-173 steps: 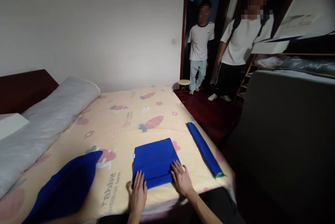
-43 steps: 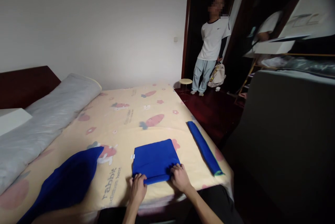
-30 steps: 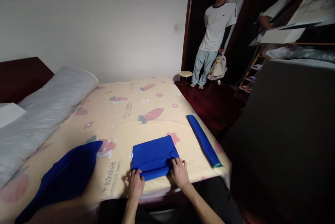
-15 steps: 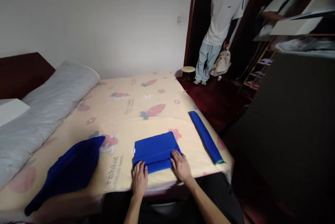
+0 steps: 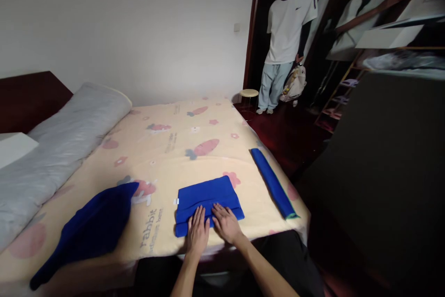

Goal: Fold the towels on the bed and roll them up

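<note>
A blue towel (image 5: 205, 194) lies folded flat near the bed's front edge, its near edge turned over in a narrow fold and a small white label at its left side. My left hand (image 5: 199, 231) rests on the near fold, fingers stretched out flat. Just right of it, my right hand (image 5: 226, 224) also presses on the towel with extended fingers. To the right lies a rolled blue towel (image 5: 273, 183) with a green edge. A crumpled blue towel (image 5: 99, 218) is spread at the left, partly over the bed's edge.
The bed (image 5: 163, 148) has a cream sheet with carrot prints. A grey quilt (image 5: 69, 139) lies along its left side. Beyond the far right corner are a round stool (image 5: 249, 93) and a standing person (image 5: 290, 33) holding a backpack (image 5: 295, 84). A second person (image 5: 365, 14) is by the shelf.
Both hands have slid inward from the towel's sides to its middle, closer together. The standing person has shifted slightly left, and the second person's arm has risen.
</note>
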The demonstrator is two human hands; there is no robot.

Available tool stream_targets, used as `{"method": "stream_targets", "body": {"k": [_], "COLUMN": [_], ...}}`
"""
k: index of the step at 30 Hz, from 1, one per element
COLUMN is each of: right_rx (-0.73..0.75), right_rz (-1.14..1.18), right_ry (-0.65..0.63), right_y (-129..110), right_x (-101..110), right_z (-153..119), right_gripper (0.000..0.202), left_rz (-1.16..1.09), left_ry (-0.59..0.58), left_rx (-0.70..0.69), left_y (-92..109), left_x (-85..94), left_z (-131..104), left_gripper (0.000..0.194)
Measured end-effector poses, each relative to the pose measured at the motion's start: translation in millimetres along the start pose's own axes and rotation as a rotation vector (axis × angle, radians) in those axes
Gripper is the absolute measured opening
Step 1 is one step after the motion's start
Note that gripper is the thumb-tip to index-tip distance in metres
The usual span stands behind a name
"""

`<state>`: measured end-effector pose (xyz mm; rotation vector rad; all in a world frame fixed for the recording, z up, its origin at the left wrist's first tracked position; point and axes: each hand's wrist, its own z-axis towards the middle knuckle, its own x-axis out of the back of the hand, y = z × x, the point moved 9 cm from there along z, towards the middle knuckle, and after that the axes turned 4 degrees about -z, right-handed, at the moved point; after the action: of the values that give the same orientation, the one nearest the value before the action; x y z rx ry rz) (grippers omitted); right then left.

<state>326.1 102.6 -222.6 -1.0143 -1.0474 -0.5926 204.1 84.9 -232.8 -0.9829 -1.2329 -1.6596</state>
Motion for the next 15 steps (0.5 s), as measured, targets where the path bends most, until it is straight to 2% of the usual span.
{"method": "stream_targets", "body": {"k": [5,8,11,15], "right_rx": [-0.235,-0.285,-0.224,0.027], "right_rz": [-0.113,-0.149,-0.124,-0.006], "right_ry": [0.143,0.166,0.162,0.019], "right_y": [69.6,81.1,56.6,-3.1], "right_x": [22.7,28.3,24.6,0.5], "right_z": [-14.4,-19.2,-12.3,5.0], "right_gripper": [0.047,0.048,0.047,0.047], "left_rz": [0.050,0.068,0.018,-0.094], "left_ry": [0.054,0.110,0.120,0.015], "left_rx": [0.145,0.210,0.162,-0.016], "left_y": [-53.1,-60.0,-35.1,10.8], "left_x": [23.0,31.9,26.0,1.4], "left_z": [-18.4,-23.3,-14.1,5.8], "left_gripper": [0.048,0.045,0.045,0.049]}}
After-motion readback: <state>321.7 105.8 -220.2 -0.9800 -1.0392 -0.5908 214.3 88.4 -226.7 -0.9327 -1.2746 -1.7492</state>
